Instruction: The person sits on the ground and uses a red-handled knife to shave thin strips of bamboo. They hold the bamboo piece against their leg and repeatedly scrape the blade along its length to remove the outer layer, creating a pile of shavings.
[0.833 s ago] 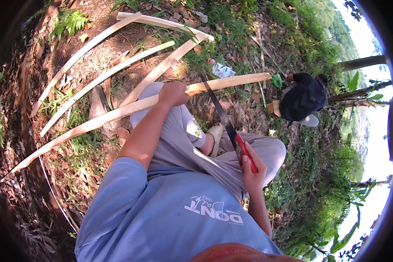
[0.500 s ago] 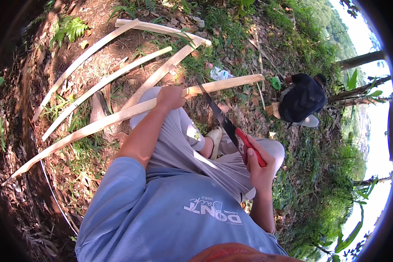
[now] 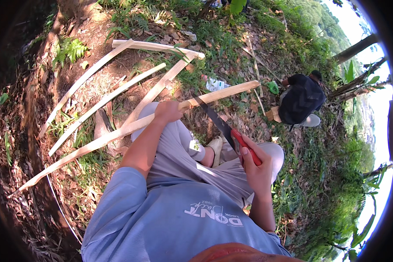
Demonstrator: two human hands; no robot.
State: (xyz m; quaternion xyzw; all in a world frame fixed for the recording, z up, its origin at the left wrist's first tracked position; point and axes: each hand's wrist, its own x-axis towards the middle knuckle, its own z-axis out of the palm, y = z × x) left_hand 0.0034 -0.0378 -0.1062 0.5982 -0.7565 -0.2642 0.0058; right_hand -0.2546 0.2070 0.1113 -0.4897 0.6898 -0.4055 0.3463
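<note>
A long pale wooden strip (image 3: 91,143) runs from the lower left across my knee toward the upper right. My left hand (image 3: 168,112) is wrapped round it near my raised knee. My right hand (image 3: 254,159) grips the red handle of a hand saw (image 3: 217,118). The dark blade reaches up to the strip just right of my left hand and lies across it near the blade's tip. Whether the teeth have cut into the wood cannot be made out.
Several more wooden strips (image 3: 105,101) lie on the leafy ground ahead and to the left. A white package (image 3: 215,84) and a green bag (image 3: 273,87) sit beyond the strip. Another person in a dark shirt (image 3: 302,99) crouches at the right. A fern (image 3: 71,49) grows at the upper left.
The view has shifted a little, so the strips and the other person appear slightly displaced. The saw's handle sits a bit farther left, and both hands keep their grips.
</note>
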